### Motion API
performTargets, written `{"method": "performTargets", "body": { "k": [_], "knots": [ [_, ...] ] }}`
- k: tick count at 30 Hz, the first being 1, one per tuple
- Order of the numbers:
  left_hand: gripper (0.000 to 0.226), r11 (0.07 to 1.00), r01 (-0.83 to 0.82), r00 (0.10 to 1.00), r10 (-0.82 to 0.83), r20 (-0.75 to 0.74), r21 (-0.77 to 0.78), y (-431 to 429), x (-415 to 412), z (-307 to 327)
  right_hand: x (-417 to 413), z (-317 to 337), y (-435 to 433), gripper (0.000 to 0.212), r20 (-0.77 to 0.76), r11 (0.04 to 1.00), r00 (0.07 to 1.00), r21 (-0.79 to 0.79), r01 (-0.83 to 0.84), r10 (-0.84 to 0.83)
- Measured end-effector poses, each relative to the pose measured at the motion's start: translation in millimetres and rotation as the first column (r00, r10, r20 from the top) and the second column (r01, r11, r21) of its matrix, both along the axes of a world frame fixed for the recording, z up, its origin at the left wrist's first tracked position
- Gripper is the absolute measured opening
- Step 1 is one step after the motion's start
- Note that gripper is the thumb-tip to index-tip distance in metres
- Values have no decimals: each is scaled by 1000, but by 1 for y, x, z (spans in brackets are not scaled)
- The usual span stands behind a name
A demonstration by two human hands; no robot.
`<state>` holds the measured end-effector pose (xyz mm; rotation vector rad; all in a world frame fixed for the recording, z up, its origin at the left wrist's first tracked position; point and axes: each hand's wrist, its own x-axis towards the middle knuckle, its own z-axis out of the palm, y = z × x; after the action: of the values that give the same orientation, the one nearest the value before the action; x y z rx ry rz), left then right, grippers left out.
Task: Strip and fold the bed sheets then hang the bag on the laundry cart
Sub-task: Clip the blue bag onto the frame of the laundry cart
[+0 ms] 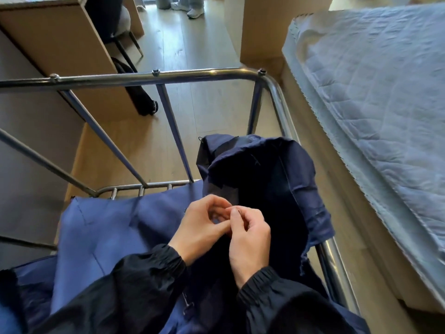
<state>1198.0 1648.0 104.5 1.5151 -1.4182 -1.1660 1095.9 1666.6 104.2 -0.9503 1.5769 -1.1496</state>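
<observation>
Head view, single moment.

- Your left hand [201, 229] and right hand [249, 239] meet just below centre, at about 6 o'clock, fingertips touching each other.
- Left hand: fingers curled, thumb and forefinger closed in a pinch. Right hand: same posture, thumb and forefinger pressed together against the left's.
- Both pinch one small object [238, 210] between them. It is too small to say what it is, or whether it is part of the fabric.
- Black sleeves [149, 273] with elastic cuffs cover both wrists.
- The navy bag [108, 227] lies directly under your hands, inside the laundry cart [192, 74]. Its lighter blue panel spreads out toward 8 o'clock.
- A darker fold of the bag rises toward 1 o'clock and drapes over the cart's chrome side rail at 3 o'clock.
- A metal clasp [189, 306] lies on the bag near 6 o'clock, between your forearms.
- The cart's top rail runs across the view above centre, with slanted bars descending from it to a lower rack at 9 o'clock.
- The mattress [385, 92], in a white quilted cover, fills 1 to 4 o'clock, just beside the cart.
- A wooden cabinet [48, 32] stands at 10 o'clock.
- A black bag [142, 97] rests on the floor beyond the rail at 11 o'clock.
- Another person's shoes [195, 12] show at 12 o'clock.
</observation>
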Motion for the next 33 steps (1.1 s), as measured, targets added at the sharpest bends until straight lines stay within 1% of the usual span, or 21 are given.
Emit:
{"method": "performTargets", "body": {
  "k": [2,3,4,6,8,11,12,14,16,18,20,22,23,27,29,31,33],
  "knots": [
    [16,986,148,985,-141,97,-75,-4,4,-7,-2,-2,-1,17,-104,995,994,-98,-27,17],
    [18,967,237,966,-224,127,-92,-8,6,-9,-3,-2,-1,17,-135,987,991,-159,-33,12],
    [21,947,314,946,-304,114,-75,-10,7,-10,-4,-2,-2,15,-156,976,988,-216,-25,-9],
    [25,904,427,904,-427,-17,-6,-15,6,-4,-9,-1,-3,10,-186,960,978,-278,39,-93],
    [30,876,480,873,-471,-126,47,-23,2,6,-15,1,-5,13,-200,947,960,-293,132,-196],
    [41,840,530,842,-505,-187,117,-39,-5,22,-22,6,-9,16,-110,933,967,-305,189,-231],
    [41,815,564,821,-536,-197,134,-44,-7,30,-23,10,-10,16,-85,924,968,-329,196,-235],
    [33,760,635,768,-599,-226,140,-50,-8,43,-26,18,-10,13,-57,888,965,-409,211,-256],
    [31,735,666,738,-625,-255,126,-49,-8,53,-29,27,-8,14,-12,846,963,-480,231,-269],
    [34,742,661,739,-618,-269,112,-46,-8,55,-31,31,-6,17,31,823,961,-509,252,-275],
    [36,742,660,744,-625,-238,113,-48,-10,51,-31,27,-8,14,37,838,962,-483,255,-271],
    [26,741,656,751,-621,-225,144,-51,-12,42,-30,20,-10,13,-8,875,963,-419,241,-269],
    [21,755,636,768,-599,-227,159,-50,-13,36,-30,16,-10,12,-33,893,963,-385,234,-267],
    [19,861,470,871,-416,-261,194,-34,-18,17,-28,7,-10,19,-76,942,970,-270,201,-229],
    [17,912,363,916,-311,-256,191,-25,-18,9,-25,3,-10,19,-42,968,980,-169,184,-193],
    [18,939,282,940,-229,-253,195,-18,-19,4,-22,-2,-9,19,-40,988,989,-67,142,-145],
    [16,949,227,949,-165,-268,221,-12,-18,1,-19,-5,-8,20,-56,997,996,-2,72,-72]
  ]
}}
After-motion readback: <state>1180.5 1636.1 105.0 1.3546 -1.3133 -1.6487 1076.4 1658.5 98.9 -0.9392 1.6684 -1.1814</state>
